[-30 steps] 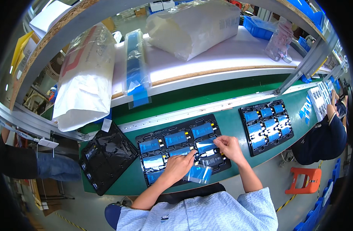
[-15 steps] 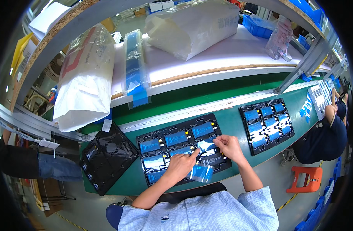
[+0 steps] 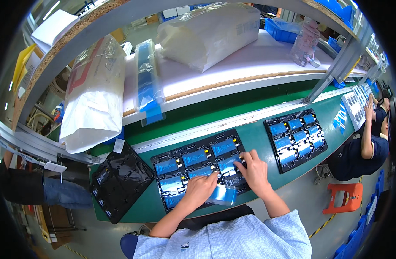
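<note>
A black plastic tray (image 3: 170,156) in front of me holds several flat battery packs with blue film faces and small yellow tabs. My right hand (image 3: 256,173) is over its right side, thumb on the blue-faced battery pack (image 3: 228,166) in the middle row and fingers bent apart by the tray's edge. My left hand (image 3: 201,189) is closed, with its index fingertip near the lower left corner of that pack. A loose sheet of blue film (image 3: 224,196) sticks out from under the left hand's curled fingers, over the tray's near edge; the grip itself is partly hidden.
A second filled black tray (image 3: 278,166) lies to the right, and stacked black trays (image 3: 129,168) at the left. Above the green bench (image 3: 250,129), a shelf bears white bags (image 3: 92,99) and blue film strips (image 3: 147,82). An orange stool (image 3: 342,198) and a seated co-worker (image 3: 357,155) are at right.
My right hand has gone from pinching at the pack's upper right corner to resting its thumb on the pack. The left index finger has drawn back from the pack and curled.
</note>
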`<state>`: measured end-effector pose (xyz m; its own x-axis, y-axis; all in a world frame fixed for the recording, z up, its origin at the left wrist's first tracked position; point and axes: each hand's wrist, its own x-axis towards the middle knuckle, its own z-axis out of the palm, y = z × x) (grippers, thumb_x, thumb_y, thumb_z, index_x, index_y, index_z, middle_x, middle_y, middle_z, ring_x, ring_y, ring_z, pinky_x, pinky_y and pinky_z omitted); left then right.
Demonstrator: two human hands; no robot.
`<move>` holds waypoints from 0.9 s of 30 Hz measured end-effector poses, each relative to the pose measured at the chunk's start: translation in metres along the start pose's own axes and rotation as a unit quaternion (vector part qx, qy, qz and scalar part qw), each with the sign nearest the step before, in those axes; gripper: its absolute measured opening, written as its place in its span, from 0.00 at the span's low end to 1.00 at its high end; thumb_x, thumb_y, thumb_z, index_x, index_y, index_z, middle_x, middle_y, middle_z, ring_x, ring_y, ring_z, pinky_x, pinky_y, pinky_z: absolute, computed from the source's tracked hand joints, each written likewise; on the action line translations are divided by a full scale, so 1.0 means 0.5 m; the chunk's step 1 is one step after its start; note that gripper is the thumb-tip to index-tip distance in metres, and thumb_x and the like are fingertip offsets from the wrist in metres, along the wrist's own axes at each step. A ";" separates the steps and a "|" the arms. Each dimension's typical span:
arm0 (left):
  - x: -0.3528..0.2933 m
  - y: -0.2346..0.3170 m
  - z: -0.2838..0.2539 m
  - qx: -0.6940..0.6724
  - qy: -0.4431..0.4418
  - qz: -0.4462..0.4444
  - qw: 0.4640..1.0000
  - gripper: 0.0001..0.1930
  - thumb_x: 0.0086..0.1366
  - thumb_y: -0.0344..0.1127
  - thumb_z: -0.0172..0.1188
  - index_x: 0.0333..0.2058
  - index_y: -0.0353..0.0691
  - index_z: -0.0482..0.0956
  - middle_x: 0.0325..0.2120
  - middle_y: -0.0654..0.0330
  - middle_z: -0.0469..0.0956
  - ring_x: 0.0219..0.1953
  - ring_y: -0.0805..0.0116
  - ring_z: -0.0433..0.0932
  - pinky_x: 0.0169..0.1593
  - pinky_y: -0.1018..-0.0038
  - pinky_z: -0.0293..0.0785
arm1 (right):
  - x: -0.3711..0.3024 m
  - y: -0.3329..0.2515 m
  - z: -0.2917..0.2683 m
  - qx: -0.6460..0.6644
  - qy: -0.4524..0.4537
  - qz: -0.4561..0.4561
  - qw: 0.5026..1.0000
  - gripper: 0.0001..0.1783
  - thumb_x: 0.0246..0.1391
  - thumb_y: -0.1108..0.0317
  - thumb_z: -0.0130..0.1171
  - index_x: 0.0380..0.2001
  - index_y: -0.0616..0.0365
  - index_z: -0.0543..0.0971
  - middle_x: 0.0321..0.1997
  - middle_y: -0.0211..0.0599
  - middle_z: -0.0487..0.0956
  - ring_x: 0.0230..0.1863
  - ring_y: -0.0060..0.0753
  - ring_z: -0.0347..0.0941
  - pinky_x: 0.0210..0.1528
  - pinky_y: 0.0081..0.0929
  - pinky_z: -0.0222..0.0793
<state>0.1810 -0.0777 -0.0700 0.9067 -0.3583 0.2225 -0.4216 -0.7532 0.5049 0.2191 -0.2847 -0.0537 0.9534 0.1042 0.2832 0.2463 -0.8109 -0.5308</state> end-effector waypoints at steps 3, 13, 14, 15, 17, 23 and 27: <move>-0.021 0.028 -0.023 -0.148 0.071 -0.003 0.986 0.06 0.60 0.32 0.61 0.35 0.39 0.81 0.21 0.54 0.80 0.22 0.57 0.80 0.26 0.66 0.74 | -0.040 0.022 -0.028 0.153 -0.163 0.052 0.973 0.16 0.47 0.61 0.69 0.35 0.61 0.81 0.28 0.39 0.78 0.24 0.31 0.76 0.26 0.28 0.70; -0.092 0.068 -0.043 -0.312 0.168 0.014 0.935 0.03 0.58 0.28 0.64 0.31 0.36 0.82 0.19 0.59 0.78 0.19 0.68 0.75 0.24 0.74 0.68 | -0.163 0.017 -0.004 0.470 -0.337 0.091 0.811 0.22 0.56 0.62 0.63 0.48 0.66 0.75 0.36 0.36 0.80 0.38 0.25 0.76 0.40 0.23 0.72; -0.097 0.070 -0.038 -0.320 0.173 0.006 0.931 0.03 0.58 0.28 0.64 0.31 0.36 0.82 0.19 0.59 0.78 0.19 0.68 0.75 0.24 0.74 0.68 | -0.164 0.017 -0.002 0.463 -0.351 0.088 0.809 0.20 0.57 0.62 0.62 0.47 0.66 0.76 0.35 0.34 0.80 0.38 0.24 0.76 0.40 0.22 0.72; -0.103 0.070 -0.037 -0.326 0.179 -0.002 0.928 0.03 0.58 0.28 0.64 0.31 0.37 0.83 0.19 0.59 0.78 0.19 0.68 0.75 0.24 0.74 0.68 | -0.165 0.013 -0.005 0.493 -0.361 0.109 0.784 0.19 0.58 0.62 0.61 0.46 0.65 0.76 0.34 0.33 0.79 0.37 0.22 0.75 0.40 0.22 0.72; -0.103 0.064 -0.038 -0.267 0.172 -0.053 0.947 0.04 0.59 0.29 0.63 0.33 0.38 0.83 0.19 0.60 0.78 0.20 0.68 0.75 0.26 0.73 0.69 | -0.162 0.006 -0.013 0.549 -0.382 0.150 0.729 0.16 0.60 0.63 0.59 0.44 0.64 0.78 0.33 0.29 0.79 0.35 0.18 0.74 0.39 0.21 0.71; -0.083 0.083 -0.111 0.024 0.038 -0.053 0.998 0.18 0.63 0.36 0.56 0.52 0.41 0.75 0.54 0.52 0.70 0.55 0.57 0.69 0.62 0.58 0.54 | -0.162 -0.006 -0.003 0.502 -0.303 0.148 0.797 0.13 0.60 0.62 0.59 0.36 0.62 0.80 0.29 0.26 0.79 0.30 0.14 0.71 0.33 0.18 0.70; -0.099 0.080 -0.101 -0.155 -0.078 -0.001 0.985 0.21 0.62 0.34 0.58 0.54 0.40 0.73 0.50 0.50 0.74 0.53 0.58 0.74 0.63 0.55 0.56 | -0.169 -0.025 0.005 0.424 -0.318 0.054 0.846 0.14 0.58 0.60 0.61 0.34 0.62 0.81 0.25 0.29 0.79 0.28 0.15 0.71 0.30 0.19 0.69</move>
<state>0.1200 -0.0626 -0.0188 0.8843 -0.4553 0.1037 -0.3740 -0.5575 0.7412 0.1360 -0.2819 -0.0730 0.8125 0.5638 -0.1482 -0.0690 -0.1594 -0.9848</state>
